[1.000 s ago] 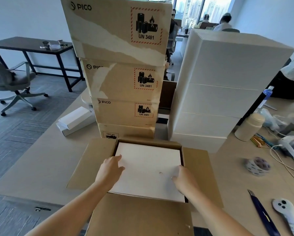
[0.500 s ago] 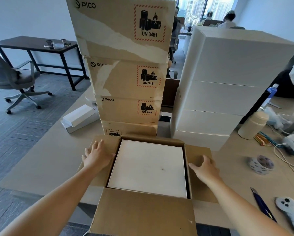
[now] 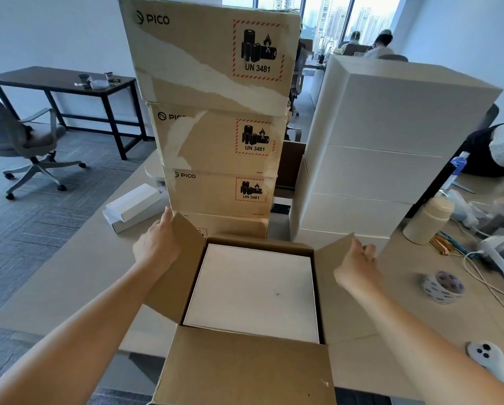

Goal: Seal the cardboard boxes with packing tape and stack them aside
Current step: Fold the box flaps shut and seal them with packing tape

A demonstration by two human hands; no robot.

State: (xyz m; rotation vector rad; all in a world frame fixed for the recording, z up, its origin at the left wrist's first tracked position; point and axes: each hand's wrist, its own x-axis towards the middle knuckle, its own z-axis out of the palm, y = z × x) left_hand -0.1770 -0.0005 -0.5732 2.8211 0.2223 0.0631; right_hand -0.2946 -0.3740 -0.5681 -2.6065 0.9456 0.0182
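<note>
A big table [image 3: 69,282] is seen, with everything set on it. A tall pile of four brown boxes [image 3: 209,127] is stacked toward the far edge, each one shut. Just beside it on the right, a pile of white boxes [image 3: 376,159] is stacked, also shut. An open box [image 3: 244,372] is placed at the near edge of the table, right in front of the brown pile. No tape is seen on it. It is filled by one flat white box [image 3: 253,290], which is laid inside with its top showing. The near flap is left hanging down over the table edge. The left flap [image 3: 183,258] is held up by the left hand [image 3: 157,247], with the thumb at its top edge and the fingers hidden behind the card. The right flap [image 3: 329,276] is held up by the right hand [image 3: 356,267], with the fingers curled over its top edge. A tape roll [image 3: 443,286] is left lying near the right edge of the table, apart from the open box.
</note>
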